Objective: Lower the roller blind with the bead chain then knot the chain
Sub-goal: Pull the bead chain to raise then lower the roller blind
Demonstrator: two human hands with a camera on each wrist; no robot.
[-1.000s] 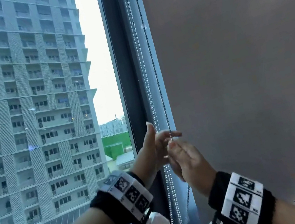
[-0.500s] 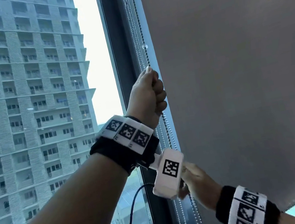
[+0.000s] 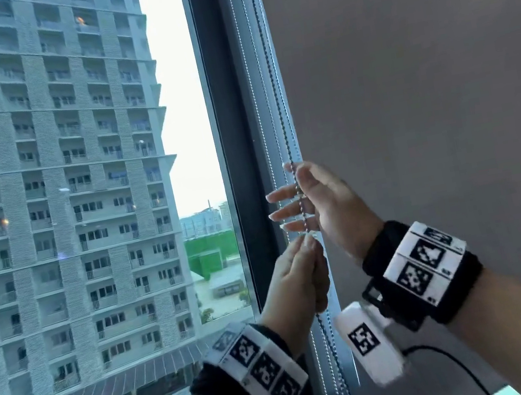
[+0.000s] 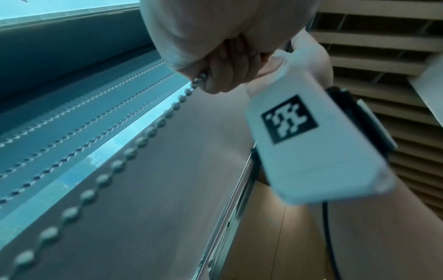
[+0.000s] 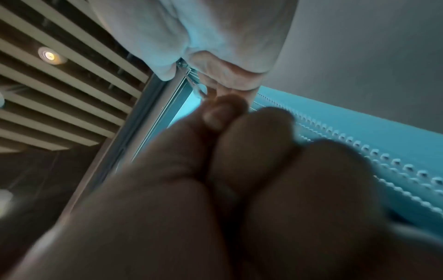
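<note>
The dark bead chain (image 3: 275, 90) hangs along the left edge of the grey roller blind (image 3: 426, 98), which covers the right pane. My left hand (image 3: 310, 242) pinches the chain from below with thumb and fingertips; in the left wrist view its curled fingers (image 4: 215, 75) close round the beads (image 4: 167, 113). My right hand (image 3: 294, 170) is just above it. It holds the chain between thumb and forefinger while the other fingers (image 3: 276, 217) stretch out to the left behind the chain. The right wrist view is mostly filled by a dark, blurred hand.
A dark window frame (image 3: 230, 133) stands left of the chain, with pale bead chains (image 3: 254, 94) running down it. Beyond the glass is a tall apartment block (image 3: 60, 197). A black cable (image 3: 455, 361) trails from the right wrist camera (image 3: 368, 345).
My left hand has come down the chain from a high fist grip to below the right hand. My right hand has risen from underneath to grip the chain above it.
</note>
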